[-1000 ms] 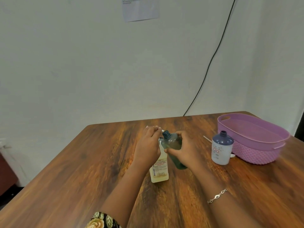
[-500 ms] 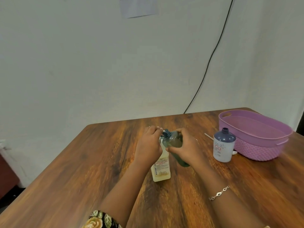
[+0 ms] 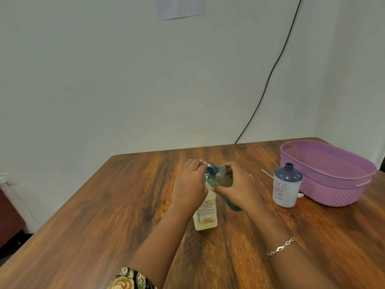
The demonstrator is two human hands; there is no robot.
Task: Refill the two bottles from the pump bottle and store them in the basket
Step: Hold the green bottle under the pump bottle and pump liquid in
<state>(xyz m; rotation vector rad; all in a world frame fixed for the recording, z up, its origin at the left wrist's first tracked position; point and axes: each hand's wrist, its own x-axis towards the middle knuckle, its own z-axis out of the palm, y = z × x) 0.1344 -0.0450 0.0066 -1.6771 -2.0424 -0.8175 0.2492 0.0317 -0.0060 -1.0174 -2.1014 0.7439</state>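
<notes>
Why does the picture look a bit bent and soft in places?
Head view: the wide lens curves the brown wooden table edges and the black wall cable; lighting is soft and even, without glare; the hands, left and right, look slightly smeared.

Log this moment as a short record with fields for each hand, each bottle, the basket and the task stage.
left hand: on top of the pump bottle, which stands on the table
right hand: grip on the green bottle, tilted, neck at the pump spout
blue bottle: upright, uncapped, beside the basket
basket: purple, no bottles inside
stage: filling the first bottle
</notes>
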